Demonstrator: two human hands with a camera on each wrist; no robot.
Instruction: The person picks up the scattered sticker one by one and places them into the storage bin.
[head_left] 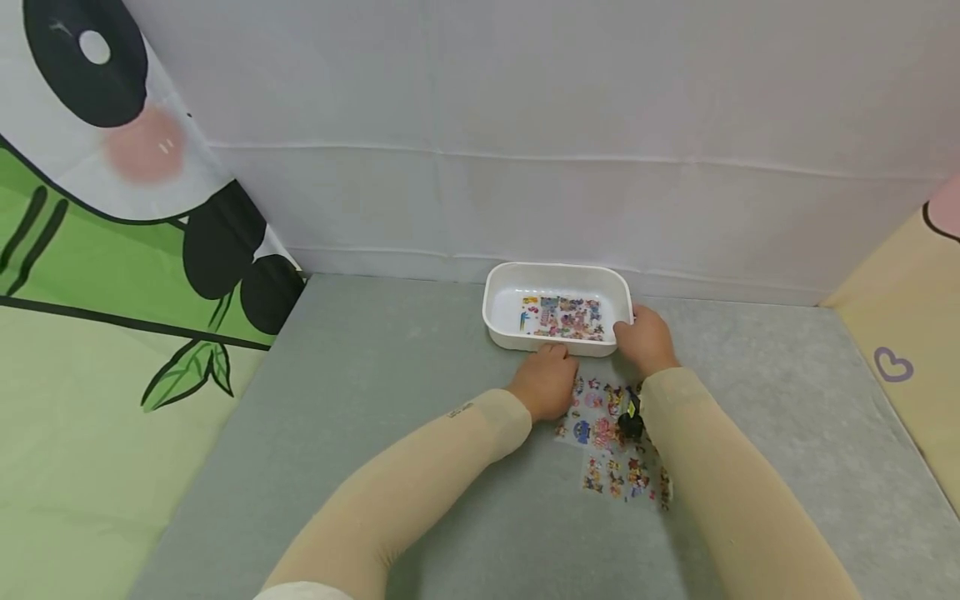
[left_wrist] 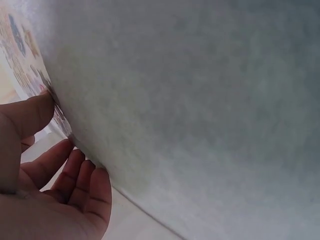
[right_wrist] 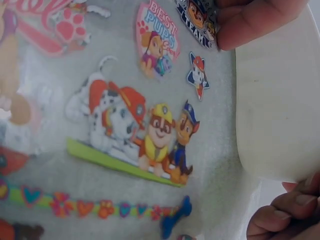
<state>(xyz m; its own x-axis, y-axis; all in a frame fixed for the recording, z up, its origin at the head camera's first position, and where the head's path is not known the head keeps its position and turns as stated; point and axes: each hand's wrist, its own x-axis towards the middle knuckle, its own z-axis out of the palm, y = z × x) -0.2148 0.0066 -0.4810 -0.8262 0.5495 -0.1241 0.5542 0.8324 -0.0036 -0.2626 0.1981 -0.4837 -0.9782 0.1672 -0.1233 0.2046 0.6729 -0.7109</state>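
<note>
A white rectangular tray stands near the back of the table, with a colourful sticker sheet lying inside. My right hand grips the tray's front right corner, thumb over the rim. Just in front of the tray, my left hand has its thumb and curled fingers at the edge of a clear cartoon sticker sheet. The left wrist view shows that hand pinching the sheet's edge close to the table. Cartoon dogs on the sheet fill much of the right wrist view, beside the tray's wall.
Another sticker sheet lies nearer me, partly under the right forearm. A small black object with a yellow mark sits at the right wrist. Behind the grey table rises a white cloth wall, with printed cloth at both sides.
</note>
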